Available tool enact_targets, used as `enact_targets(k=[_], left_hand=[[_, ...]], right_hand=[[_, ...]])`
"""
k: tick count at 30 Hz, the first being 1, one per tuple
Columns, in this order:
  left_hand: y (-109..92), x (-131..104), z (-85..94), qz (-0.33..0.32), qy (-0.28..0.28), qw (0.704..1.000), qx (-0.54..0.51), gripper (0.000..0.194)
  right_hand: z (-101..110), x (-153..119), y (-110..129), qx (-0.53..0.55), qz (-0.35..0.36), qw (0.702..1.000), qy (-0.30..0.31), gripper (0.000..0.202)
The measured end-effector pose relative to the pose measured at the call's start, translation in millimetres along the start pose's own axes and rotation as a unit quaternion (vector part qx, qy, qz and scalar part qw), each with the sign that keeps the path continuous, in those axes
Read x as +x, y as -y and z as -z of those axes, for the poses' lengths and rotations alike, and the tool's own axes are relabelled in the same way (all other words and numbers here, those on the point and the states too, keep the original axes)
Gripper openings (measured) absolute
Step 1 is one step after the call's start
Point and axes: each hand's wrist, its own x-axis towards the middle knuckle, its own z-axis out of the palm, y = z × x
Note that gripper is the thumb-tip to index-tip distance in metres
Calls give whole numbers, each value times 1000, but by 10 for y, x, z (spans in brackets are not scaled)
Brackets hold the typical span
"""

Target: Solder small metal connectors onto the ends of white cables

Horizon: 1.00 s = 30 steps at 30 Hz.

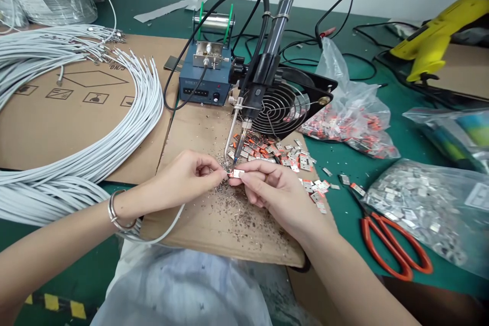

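Note:
My left hand [187,175] is closed in a pinch on the end of a white cable [171,227], which trails out below the wrist. Between the thumb and fingers of my right hand [277,193] is a small metal USB connector [237,173] with an orange part. The cable end and the connector meet just under the tip of a soldering iron [241,140] held in a stand. Whether the tip touches them I cannot tell. A thin bent metal tube [231,135] comes down beside the iron.
Loose connectors [292,155] lie on the cardboard [191,229] by a fan [280,107]. A blue solder feeder [204,79] stands behind. Coiled white cables [126,127] fill the left. Orange-handled scissors [393,247], a bag of metal parts [416,209] and a bag of connectors [347,122] lie right.

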Motion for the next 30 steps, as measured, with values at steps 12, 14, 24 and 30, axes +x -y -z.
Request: enact_targets(k=[12,14,24,30], left_hand=[[-8,-16,15,4,-6,1000,6,25],[-20,-21,19,7,-8,1000,15,26],[-20,7,12,13,4,1000,17,26],[-43,-196,-80,-4,19,999,27,26]], right_hand=[[-15,-1,11,10,0,1000,2,20],[-24,-1,9,10,2,1000,1,20],[-23,8,30,5,-11,1000,-1,24],[2,-134,12,-56,-24,998,32,30]])
